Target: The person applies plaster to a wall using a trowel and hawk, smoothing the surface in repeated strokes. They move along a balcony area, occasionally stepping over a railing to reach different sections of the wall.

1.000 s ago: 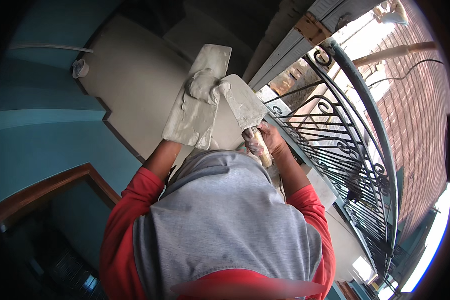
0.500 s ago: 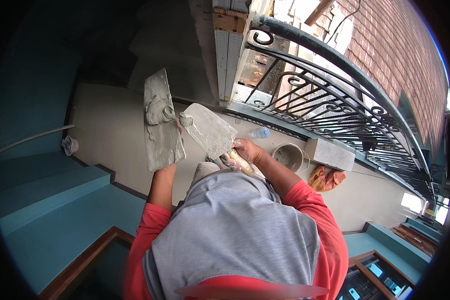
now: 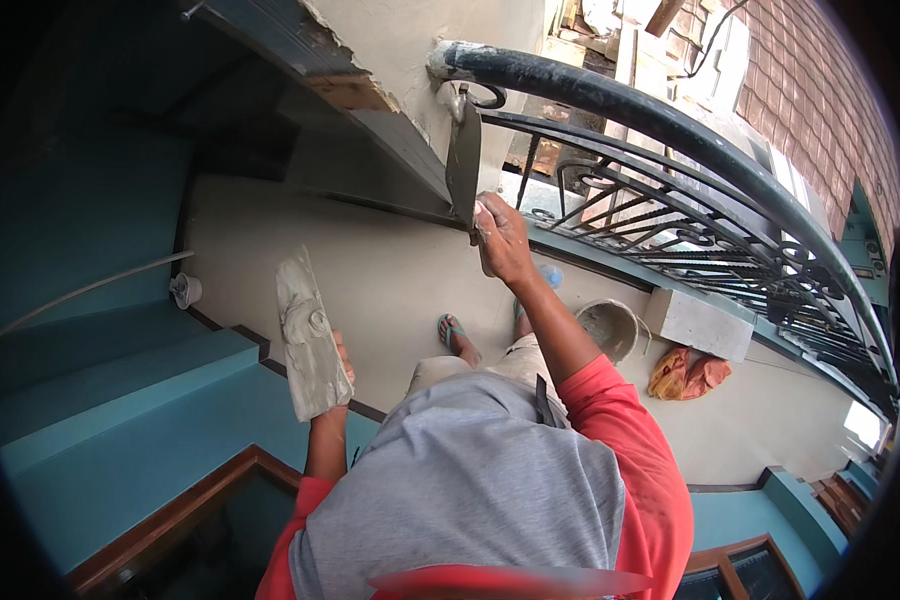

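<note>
My left hand (image 3: 343, 356) is closed round the underside of a flat plasterer's hawk (image 3: 315, 375), mostly hidden by it. Grey mortar (image 3: 304, 314) lies in a smeared heap on the board. My right hand (image 3: 504, 240) grips a trowel (image 3: 464, 160), its handle mostly inside the fist. The blade stands nearly on edge by the end of the wall (image 3: 405, 55), close under the black handrail (image 3: 570, 80). A dab of wet mortar shows at the blade's far tip. Whether the blade touches the wall, I cannot tell.
Wrought-iron railing (image 3: 660, 215) runs along the right. Beside it are a mortar-stained bucket (image 3: 608, 330), a pale block (image 3: 700, 322), an orange-red bag (image 3: 688, 374) and a plastic bottle (image 3: 550, 276). A small white container (image 3: 185, 291) sits by the teal ledge at left.
My right hand has carried the trowel away from the hawk, up and forward to the wall end, turning the blade on edge. The hawk in my left hand has dropped nearer my body.
</note>
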`<move>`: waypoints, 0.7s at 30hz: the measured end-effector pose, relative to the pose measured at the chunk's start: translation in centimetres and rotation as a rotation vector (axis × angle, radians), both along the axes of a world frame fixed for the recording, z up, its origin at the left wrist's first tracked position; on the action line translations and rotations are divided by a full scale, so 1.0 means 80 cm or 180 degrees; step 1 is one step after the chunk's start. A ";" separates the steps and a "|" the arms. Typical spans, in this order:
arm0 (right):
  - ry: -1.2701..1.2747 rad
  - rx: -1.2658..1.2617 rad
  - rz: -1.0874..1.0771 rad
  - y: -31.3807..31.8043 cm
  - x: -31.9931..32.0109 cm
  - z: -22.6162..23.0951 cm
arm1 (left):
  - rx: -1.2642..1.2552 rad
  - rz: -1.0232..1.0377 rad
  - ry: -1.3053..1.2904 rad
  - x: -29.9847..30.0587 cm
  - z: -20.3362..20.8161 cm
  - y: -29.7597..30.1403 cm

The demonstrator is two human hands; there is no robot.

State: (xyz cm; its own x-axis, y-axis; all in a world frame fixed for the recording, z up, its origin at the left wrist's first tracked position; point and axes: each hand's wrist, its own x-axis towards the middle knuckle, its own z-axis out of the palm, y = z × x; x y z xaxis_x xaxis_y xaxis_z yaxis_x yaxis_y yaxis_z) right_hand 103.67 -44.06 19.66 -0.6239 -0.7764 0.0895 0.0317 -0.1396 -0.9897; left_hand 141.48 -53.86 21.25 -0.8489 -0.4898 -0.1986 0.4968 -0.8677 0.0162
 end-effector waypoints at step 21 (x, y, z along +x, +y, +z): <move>0.1733 0.0534 -0.0854 -0.065 -0.033 -0.003 | 0.0080 0.1089 -0.1891 0.013 -0.015 0.048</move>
